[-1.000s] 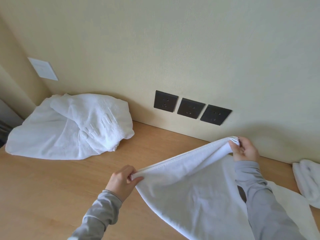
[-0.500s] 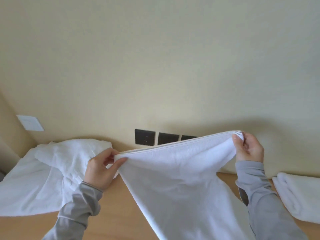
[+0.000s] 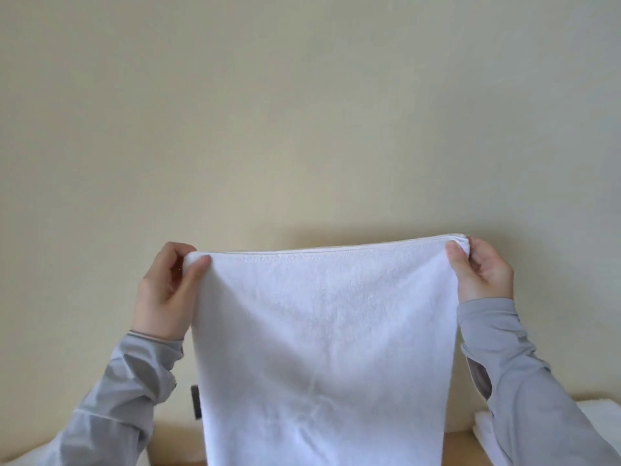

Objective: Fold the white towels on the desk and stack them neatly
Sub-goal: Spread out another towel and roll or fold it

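Beige wall (image 3: 302, 112) behind hand-held towel (image 3: 322, 348)

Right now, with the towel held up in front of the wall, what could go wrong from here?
1. The left hand and right hand pinch only the top corners of the towel; a slipped corner would likely drop that side and skew the fold.
2. The hanging towel hides most of the desk, so lowering it is partly blind.
3. It could land on the folded towel at right and disturb it.
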Available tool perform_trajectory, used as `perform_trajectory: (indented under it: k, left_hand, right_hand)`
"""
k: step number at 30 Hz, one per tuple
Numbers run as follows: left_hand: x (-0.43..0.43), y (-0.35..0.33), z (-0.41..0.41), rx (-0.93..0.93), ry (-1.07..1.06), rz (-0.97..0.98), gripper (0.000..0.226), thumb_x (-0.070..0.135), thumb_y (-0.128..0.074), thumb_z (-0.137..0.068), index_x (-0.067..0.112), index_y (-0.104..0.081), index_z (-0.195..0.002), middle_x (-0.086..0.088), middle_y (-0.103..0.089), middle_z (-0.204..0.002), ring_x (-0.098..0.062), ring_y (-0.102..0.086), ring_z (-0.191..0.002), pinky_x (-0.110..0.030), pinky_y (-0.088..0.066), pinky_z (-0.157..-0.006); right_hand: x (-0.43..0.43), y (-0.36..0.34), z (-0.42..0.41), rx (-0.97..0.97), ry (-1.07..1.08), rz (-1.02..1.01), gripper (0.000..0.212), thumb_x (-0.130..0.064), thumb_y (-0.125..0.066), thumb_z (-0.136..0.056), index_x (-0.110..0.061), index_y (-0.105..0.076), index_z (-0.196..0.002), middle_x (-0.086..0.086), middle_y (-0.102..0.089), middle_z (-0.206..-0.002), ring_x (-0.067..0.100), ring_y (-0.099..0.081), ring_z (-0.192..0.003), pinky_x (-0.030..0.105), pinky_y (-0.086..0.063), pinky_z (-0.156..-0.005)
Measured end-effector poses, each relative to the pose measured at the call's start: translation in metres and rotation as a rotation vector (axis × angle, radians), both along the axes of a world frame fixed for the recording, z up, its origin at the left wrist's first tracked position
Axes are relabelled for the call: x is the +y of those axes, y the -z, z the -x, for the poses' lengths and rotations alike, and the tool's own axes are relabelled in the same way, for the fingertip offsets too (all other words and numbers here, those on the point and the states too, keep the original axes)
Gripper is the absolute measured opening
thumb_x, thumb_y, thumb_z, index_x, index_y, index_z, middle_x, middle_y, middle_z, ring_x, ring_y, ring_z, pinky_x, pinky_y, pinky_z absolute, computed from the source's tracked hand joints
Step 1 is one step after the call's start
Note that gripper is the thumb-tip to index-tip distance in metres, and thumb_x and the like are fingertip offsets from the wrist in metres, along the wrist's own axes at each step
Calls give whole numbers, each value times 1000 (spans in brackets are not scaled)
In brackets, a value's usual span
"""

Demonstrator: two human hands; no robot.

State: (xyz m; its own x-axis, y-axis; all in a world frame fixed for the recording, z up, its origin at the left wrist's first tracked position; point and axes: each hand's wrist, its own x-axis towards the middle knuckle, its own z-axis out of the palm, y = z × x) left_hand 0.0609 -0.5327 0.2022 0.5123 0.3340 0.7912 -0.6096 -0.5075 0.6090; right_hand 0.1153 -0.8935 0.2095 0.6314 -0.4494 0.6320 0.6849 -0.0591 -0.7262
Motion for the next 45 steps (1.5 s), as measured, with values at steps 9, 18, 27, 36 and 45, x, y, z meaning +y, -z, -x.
perform_trajectory:
  k: [9,18,27,36,45]
  left_hand:
    - [-10,-149,18,-297,-160,-341,19,48,-50,-85,30,-49,-78,2,-52,-66,7,-43,-58,-8,-31,-50]
    - [-13,-177,24,-196,-236,-500,22,42,-55,-85,23,-54,-74,1,-57,-65,-6,-50,-65,-11,-35,-55]
    - [-33,-187,46,-229,-207,-348,19,20,-57,-91,24,-53,-73,5,-58,-71,3,-47,-63,-7,-35,-56]
    - [-57,-196,44,-237,-169,-326,18,29,-61,-88,28,-53,-72,10,-58,-71,1,-48,-64,-9,-35,-55]
    - [-119,-200,45,-263,-59,-366,17,30,-58,-84,26,-52,-68,10,-56,-70,-3,-47,-62,-12,-35,-54]
  right_hand:
    - [-38,-135,44,-275,-16,90,20,-7,-58,-90,-21,-56,-75,-13,-56,-65,10,-45,-70,25,-38,-68]
    - [-46,-158,33,-168,51,259,11,-5,-62,-86,-13,-61,-80,-2,-57,-69,13,-51,-69,22,-41,-65]
    - [-56,-167,38,-310,41,164,22,-11,-64,-85,-29,-61,-72,-14,-59,-70,0,-54,-67,8,-43,-60]
    - [-82,-171,37,-284,40,163,16,-14,-64,-85,-26,-63,-75,-6,-61,-76,12,-55,-79,25,-43,-72]
    - [-140,-178,29,-231,72,157,18,-12,-63,-86,-26,-61,-75,-2,-62,-79,14,-56,-79,33,-43,-80]
